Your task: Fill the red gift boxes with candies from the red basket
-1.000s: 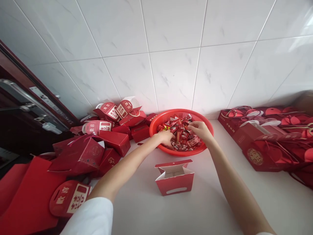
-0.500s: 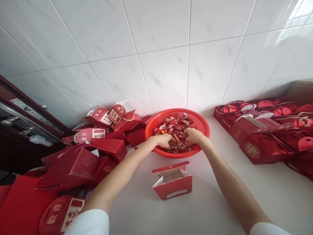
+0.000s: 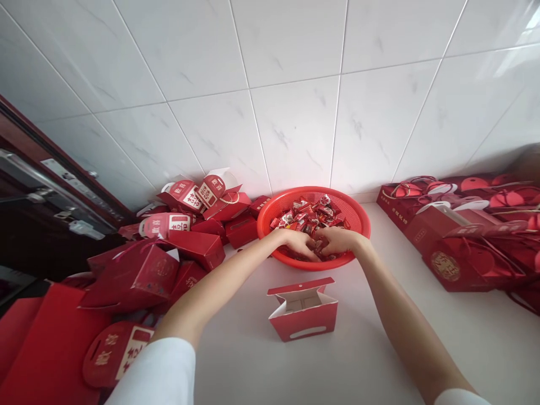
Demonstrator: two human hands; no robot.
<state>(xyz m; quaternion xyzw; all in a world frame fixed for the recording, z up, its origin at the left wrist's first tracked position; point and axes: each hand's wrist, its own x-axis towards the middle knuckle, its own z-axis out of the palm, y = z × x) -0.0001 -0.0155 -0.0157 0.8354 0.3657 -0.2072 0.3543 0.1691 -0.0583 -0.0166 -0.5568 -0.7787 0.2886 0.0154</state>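
Observation:
Both my hands are down in a red plastic basket (image 3: 361,222) heaped with small wrapped candies (image 3: 301,215). My left hand (image 3: 300,244) is curled over the near side of the heap, its fingers pointing right. Close against it, my right hand (image 3: 336,240) bends its fingers in from the other side, with candies gathered between the two. The fingertips are partly buried among the wrappers. In front of the basket stands a red paper box (image 3: 304,322) with its top open, showing a white inside; neither hand touches it.
Folded red gift boxes (image 3: 139,275) pile up on the left, some with printed flaps. More red boxes with cord handles (image 3: 455,242) stand in rows on the right. A white tiled wall (image 3: 291,129) rises behind the pale tabletop (image 3: 236,360). A dark door frame (image 3: 50,174) borders the left.
My hands have come closer together in the basket, the left moving right and the right curling inward over the candies. The view has shifted slightly left. The open box stays put.

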